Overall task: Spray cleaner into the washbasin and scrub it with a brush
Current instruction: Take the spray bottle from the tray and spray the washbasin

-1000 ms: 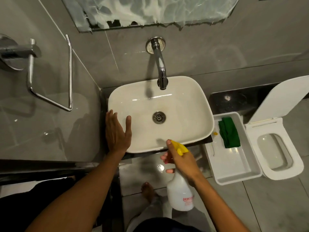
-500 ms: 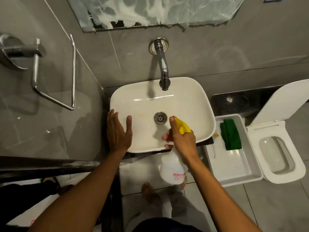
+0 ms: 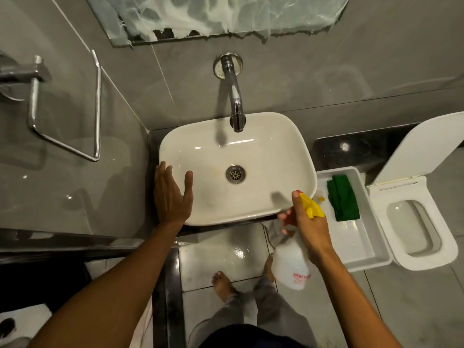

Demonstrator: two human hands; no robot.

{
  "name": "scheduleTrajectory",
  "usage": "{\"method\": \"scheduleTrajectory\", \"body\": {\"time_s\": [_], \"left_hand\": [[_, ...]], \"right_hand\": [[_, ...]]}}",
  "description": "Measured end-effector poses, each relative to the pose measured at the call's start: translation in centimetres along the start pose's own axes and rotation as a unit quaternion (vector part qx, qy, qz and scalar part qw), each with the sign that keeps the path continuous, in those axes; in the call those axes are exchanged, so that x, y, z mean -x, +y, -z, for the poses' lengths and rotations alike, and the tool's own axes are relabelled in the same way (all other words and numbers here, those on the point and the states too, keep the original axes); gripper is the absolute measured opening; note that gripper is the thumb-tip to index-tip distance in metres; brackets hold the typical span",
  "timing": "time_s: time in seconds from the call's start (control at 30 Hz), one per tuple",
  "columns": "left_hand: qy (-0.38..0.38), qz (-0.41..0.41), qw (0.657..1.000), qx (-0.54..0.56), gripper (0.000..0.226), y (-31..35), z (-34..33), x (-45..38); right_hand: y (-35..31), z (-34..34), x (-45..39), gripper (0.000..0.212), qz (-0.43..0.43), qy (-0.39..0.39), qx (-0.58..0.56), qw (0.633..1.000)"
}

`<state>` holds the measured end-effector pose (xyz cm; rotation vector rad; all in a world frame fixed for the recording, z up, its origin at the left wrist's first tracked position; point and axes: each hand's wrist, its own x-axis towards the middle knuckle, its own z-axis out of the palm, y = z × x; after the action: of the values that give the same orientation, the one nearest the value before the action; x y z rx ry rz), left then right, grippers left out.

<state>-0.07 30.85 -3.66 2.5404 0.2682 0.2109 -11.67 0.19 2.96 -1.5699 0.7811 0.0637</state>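
Observation:
A white washbasin [image 3: 273, 156] with a metal drain [image 3: 235, 174] stands below a chrome wall tap [image 3: 234, 101]. My left hand [image 3: 170, 194] lies flat on the basin's left rim, fingers apart and holding nothing. My right hand [image 3: 307, 222] grips a white spray bottle [image 3: 292, 267] with a yellow trigger head [image 3: 311, 205] at the basin's front right corner, the nozzle pointing towards the bowl. No brush shows clearly.
A white tray [image 3: 356, 244] holding a green cloth [image 3: 342, 197] stands right of the basin. Beyond it is a toilet [image 3: 416, 222] with its lid up. A chrome towel rail [image 3: 95, 106] hangs on the left wall. A soapy mirror [image 3: 216, 16] is above. My bare feet stand on the tiled floor.
My right hand has swung the spray bottle from over the basin's middle front to its front right corner. My left hand has stayed on the rim.

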Motion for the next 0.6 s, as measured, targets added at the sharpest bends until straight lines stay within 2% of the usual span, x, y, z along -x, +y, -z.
{"method": "scheduleTrajectory", "body": {"time_s": [0.13,0.27,0.43,0.53,0.6], "left_hand": [[-0.028,-0.083,0.994,-0.061,0.081,0.6,-0.1,0.2],[-0.066,-0.154,0.984,-0.051,0.081,4.4,-1.6,1.3],[-0.127,-0.182,0.975,0.001,0.079,12.1,-5.2,3.9],[-0.154,-0.194,0.969,0.020,0.083,17.3,-7.4,5.1],[-0.164,-0.223,0.961,0.020,0.084,20.0,-8.5,5.5]], "right_hand": [[1.7,1.2,0.0,0.045,-0.018,-0.006,-0.008,1.000],[2.9,2.4,-0.7,0.045,-0.009,-0.011,-0.007,1.000],[4.2,5.2,-2.7,0.018,-0.032,0.048,-0.025,0.998],[5.4,7.8,-4.2,0.058,-0.052,0.064,-0.059,0.995],[6.3,9.1,-5.0,0.062,-0.046,0.073,-0.041,0.995]]}}
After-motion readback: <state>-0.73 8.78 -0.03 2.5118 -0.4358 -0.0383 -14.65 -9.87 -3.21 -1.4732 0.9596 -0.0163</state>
